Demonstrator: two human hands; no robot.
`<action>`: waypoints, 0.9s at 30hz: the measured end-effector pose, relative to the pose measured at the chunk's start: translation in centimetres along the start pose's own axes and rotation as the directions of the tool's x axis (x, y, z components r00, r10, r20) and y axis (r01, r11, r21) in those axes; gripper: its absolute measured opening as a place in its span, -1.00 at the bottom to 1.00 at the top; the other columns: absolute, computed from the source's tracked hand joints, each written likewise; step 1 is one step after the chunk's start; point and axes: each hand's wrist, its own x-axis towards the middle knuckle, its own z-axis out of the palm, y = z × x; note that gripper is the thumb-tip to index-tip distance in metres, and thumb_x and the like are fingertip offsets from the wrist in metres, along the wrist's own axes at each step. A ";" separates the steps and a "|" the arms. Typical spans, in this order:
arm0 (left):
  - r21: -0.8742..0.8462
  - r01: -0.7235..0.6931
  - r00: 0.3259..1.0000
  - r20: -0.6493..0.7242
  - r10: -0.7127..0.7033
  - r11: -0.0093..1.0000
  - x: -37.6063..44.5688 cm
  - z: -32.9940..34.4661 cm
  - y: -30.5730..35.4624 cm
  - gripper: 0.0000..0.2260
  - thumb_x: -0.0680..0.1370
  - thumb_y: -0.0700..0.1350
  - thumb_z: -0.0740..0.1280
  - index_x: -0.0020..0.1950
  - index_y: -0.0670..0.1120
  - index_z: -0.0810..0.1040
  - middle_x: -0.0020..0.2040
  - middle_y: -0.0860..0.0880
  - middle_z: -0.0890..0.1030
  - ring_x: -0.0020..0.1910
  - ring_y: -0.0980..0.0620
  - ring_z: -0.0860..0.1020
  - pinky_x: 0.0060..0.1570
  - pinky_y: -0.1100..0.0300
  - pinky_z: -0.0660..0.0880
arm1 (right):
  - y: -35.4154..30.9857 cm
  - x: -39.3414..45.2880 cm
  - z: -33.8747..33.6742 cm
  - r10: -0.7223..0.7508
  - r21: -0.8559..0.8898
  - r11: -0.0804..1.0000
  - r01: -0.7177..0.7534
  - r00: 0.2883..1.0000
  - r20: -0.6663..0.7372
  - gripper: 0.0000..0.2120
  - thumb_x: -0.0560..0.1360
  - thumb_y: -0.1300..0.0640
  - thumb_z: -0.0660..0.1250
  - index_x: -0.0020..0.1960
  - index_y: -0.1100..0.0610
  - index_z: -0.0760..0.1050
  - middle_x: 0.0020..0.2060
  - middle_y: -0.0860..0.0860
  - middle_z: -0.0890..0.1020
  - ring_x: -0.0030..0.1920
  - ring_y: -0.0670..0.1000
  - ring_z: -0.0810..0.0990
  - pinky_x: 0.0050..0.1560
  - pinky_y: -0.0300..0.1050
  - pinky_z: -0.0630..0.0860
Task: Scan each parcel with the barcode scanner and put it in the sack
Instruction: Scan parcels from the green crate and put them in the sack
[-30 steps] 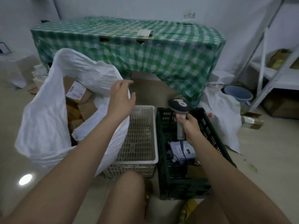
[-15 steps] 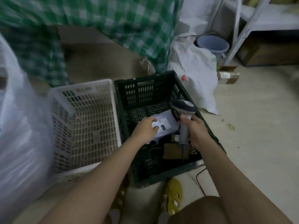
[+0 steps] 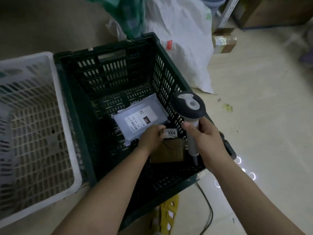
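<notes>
1. The step in hand looks like picking the next parcel: the left hand [image 3: 151, 138] reaches down into the dark green slatted plastic crate [image 3: 108, 65], its fingers curled on the near edge of the grey plastic mailer parcel with a white label [image 3: 141, 119]
2. A small brown cardboard parcel tagged 3004 [image 3: 169, 148] lies just beside it, nearer and to the right
3. The right hand [image 3: 205, 140] grips the handle of the grey-and-white handheld barcode scanner [image 3: 188, 107], upright over the crate's right side
4. Next, probably lift the mailer, aim the scanner at its barcode, then carry it to the sack, which is out of view
5. An empty-looking white slatted plastic basket [image 3: 33, 116] stands left of the crate
</notes>
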 end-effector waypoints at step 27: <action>0.024 -0.103 0.972 -0.209 0.106 0.994 -2.9 -7.8 1.8 -0.49 0.54 -0.04 0.39 0.44 -0.13 0.36 0.24 -0.09 0.43 0.25 -0.04 0.42 0.06 0.21 0.35 | 0.3 0.0 3.3 0.125 0.174 0.979 -0.102 0.984 -0.127 -0.76 0.60 0.17 0.25 0.26 0.10 0.48 0.07 0.00 0.63 0.13 -0.01 0.58 0.19 -0.03 0.50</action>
